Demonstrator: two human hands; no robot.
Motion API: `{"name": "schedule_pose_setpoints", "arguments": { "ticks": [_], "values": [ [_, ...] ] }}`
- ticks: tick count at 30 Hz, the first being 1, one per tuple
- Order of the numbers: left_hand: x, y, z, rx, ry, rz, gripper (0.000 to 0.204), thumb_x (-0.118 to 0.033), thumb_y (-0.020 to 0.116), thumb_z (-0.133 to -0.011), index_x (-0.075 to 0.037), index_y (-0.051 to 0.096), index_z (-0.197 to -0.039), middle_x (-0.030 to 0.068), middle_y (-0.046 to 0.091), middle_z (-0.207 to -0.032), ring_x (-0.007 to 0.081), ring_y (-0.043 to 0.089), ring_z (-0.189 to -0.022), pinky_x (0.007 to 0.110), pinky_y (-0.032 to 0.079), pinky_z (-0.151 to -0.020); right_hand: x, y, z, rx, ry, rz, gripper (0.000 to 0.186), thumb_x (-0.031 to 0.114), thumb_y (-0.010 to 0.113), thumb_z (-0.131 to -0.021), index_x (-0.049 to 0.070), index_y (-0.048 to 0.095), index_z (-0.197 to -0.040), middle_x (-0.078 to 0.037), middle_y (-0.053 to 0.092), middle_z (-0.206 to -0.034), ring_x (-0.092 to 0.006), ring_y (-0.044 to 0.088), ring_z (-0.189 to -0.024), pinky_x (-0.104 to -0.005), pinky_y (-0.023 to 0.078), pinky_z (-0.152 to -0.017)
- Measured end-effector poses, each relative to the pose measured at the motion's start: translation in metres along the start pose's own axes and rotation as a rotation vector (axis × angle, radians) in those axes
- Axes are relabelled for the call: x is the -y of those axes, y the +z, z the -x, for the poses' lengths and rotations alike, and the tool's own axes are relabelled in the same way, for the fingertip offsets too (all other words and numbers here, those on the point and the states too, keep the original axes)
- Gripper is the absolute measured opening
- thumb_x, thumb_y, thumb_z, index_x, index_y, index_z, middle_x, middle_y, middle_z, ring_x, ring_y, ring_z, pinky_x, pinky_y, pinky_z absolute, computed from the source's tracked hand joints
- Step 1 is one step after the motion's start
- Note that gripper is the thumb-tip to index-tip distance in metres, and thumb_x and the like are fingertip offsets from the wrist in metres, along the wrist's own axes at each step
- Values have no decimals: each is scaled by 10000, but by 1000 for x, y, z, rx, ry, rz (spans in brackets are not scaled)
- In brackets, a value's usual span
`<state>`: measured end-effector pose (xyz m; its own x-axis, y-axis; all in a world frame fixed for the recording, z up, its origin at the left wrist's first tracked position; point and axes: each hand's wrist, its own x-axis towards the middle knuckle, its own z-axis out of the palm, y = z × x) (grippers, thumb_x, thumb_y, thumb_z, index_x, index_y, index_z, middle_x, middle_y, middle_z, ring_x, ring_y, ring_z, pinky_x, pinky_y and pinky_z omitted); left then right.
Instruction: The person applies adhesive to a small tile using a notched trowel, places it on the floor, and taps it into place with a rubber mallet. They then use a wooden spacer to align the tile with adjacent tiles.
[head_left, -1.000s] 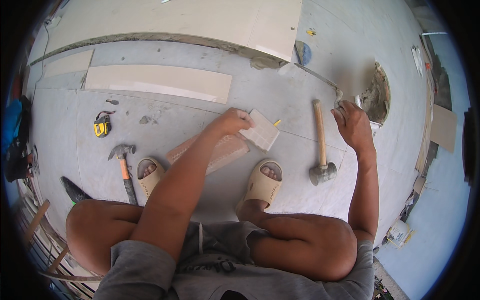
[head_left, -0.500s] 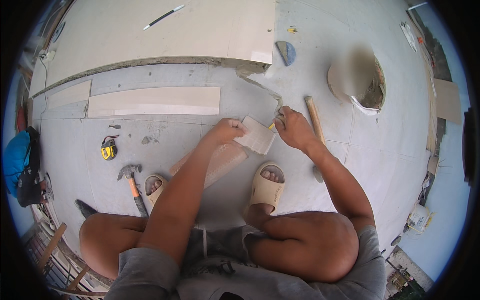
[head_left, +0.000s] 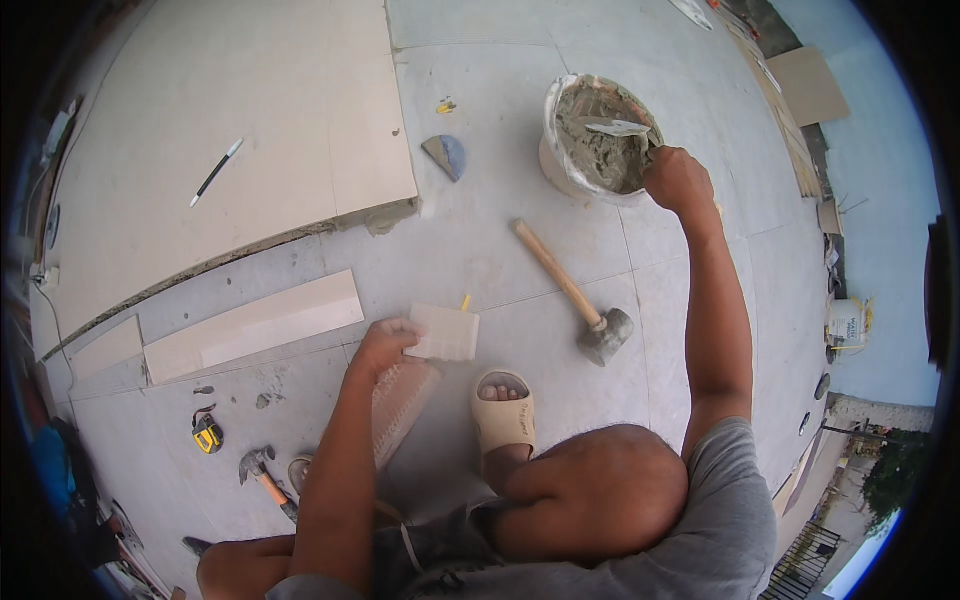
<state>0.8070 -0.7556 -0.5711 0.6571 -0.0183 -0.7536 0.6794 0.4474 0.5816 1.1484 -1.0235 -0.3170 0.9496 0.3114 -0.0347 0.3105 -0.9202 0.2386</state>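
My left hand [head_left: 388,345] is closed on the edge of a small cut piece of tile [head_left: 445,332], held above the floor. Over to the right, my right hand [head_left: 680,180] grips a trowel [head_left: 615,127] by its handle, which is mostly hidden in my fist. The trowel's blade lies inside a bucket [head_left: 552,165] of wet grey mortar [head_left: 600,165]. Below my left hand is a larger piece of tile [head_left: 402,405] with a ridged face, partly covered by my forearm. A mallet [head_left: 560,275] with a wooden handle and dark head lies between my hands.
A raised tiled platform [head_left: 290,110] fills the upper left, with a marker pen [head_left: 217,172] on it. Long tile strips [head_left: 255,320] lie along its front. Nearer left are a tape measure [head_left: 207,432] and a claw hammer [head_left: 265,475]. A half-round blue-grey piece [head_left: 446,157] rests beside the platform corner.
My right hand has moved from beside the small tile piece to the bucket, and the trowel's blade is now in the mortar. The view has turned right. My left hand still holds the tile piece.
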Motion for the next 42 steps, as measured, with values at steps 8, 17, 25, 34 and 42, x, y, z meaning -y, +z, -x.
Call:
{"name": "schedule_pose_setpoints", "arguments": {
  "ticks": [8,17,25,34,42],
  "values": [
    [1,0,1,24,-3,5,123,-17,637,-865,0,676,-980,108,671,-1002,229,670,-900,411,624,-775,-1,48,-40,54,-67,-39,255,114,535,-798,19,719,-946,-226,704,-990,-390,683,-957,-481,545,-843],
    [-1,1,2,24,-3,-14,115,-14,636,-867,-2,675,-975,96,660,-1009,226,659,-914,416,623,-789,-20,63,-44,-30,-105,-200,299,235,654,-841,-5,704,-1012,-254,688,-989,-410,667,-948,-481,532,-846],
    [-1,1,2,23,-4,-6,131,-5,624,-869,5,671,-990,96,658,-1022,222,654,-931,425,626,-795,-26,80,-24,-298,-57,-403,376,251,648,-875,-42,662,-1110,-282,659,-1080,-428,643,-996,-454,517,-878],
    [3,1,-1,20,49,-47,134,-22,633,-871,9,674,-995,104,660,-1015,212,661,-918,383,634,-766,34,59,70,-203,-346,-741,239,136,677,-896,-58,634,-1029,-221,655,-925,-370,640,-822,-390,506,-779],
    [6,5,0,13,103,-8,142,-40,661,-852,13,674,-982,101,665,-1008,210,663,-909,370,631,-731,125,88,118,127,-671,-821,211,144,678,-873,-43,618,-950,-229,634,-857,-411,609,-765,-425,485,-722]
  ]
}}
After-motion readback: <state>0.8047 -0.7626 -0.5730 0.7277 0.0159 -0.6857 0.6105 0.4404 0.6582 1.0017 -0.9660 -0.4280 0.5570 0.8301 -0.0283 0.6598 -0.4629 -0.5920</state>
